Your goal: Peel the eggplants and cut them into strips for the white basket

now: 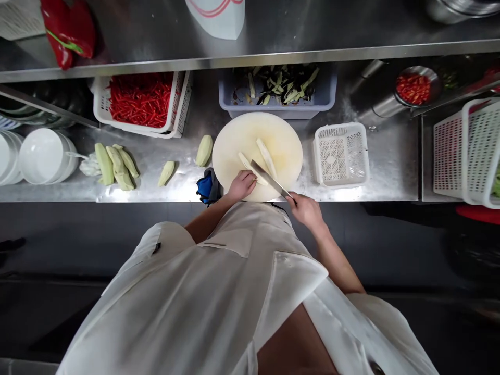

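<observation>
Your right grip (307,210) is closed around the handle of a steel-bladed knife (269,177). Your left grip (242,185) curls onto one of two long pale vegetable pieces (266,155) on a round white cutting board (255,125); you cannot tell whether it clamps or presses. The near edge of the metal desk (390,172) passes beside your right grip; farther right sits one white plastic basket (364,156). Leftward lie five pale-green peeled vegetables (203,151).

Two long, pale vegetable pieces (266,155) beside a slanted knife (272,182)
</observation>
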Demonstrator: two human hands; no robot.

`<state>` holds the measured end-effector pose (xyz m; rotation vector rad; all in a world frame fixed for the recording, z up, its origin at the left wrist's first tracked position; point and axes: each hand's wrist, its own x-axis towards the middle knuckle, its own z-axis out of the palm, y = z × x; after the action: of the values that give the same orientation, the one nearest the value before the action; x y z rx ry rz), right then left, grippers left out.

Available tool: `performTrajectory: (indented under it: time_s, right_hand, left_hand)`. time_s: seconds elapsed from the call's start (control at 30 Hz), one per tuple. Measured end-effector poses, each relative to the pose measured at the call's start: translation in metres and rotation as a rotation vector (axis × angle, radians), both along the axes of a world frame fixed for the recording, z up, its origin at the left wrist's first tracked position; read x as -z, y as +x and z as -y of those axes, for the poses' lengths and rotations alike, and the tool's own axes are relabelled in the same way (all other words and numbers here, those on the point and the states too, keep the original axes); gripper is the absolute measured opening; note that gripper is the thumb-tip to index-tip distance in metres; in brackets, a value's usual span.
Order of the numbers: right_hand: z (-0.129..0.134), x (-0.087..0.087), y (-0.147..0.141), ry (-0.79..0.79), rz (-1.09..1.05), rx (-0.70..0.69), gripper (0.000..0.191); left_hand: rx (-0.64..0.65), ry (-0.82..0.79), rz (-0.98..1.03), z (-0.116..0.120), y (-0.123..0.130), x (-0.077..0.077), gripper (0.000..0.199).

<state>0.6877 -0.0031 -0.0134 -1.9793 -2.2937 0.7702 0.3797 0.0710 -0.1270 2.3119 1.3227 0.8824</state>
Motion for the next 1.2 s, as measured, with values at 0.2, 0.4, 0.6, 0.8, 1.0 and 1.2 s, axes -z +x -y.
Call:
performTrajectory:
  time_s: [0.2,0.4,0.6,0.8,1.0,1.2]
  right_hand:
    - [-0.021,-0.015,-0.01,-0.023,0.129,-0.175,0.039]
    - [-0.032,0.005,-0.023,-0.055,0.193,-0.202,0.041]
    - [-0.019,0.031,-0.008,0.009,-0.181,0.069,0.042]
    - [0.033,0.061,0.02,-0.041,-0.708,0.709,0.049]
    - [0.07,0.095,0.014,-0.254,-1.043,1.028,0.054]
    - [0.08,0.116,-0.016,-0.2,-0.897,1.14,0.047]
  left_hand:
    - [0.006,-0.012,0.023,-0.001,-0.001,0.014,0.025]
    - [0.025,-0.048,0.007,0.002,0.0,0.013,0.029]
    - [0.178,-0.035,-0.172,-0.027,-0.03,-0.008,0.048]
    - [0.631,-0.068,-0.275,-0.118,-0.01,-0.043,0.081]
    - [0.781,0.0,-0.453,-0.152,0.042,-0.037,0.072]
    - [0.615,0.037,-0.535,-0.137,0.037,-0.031,0.078]
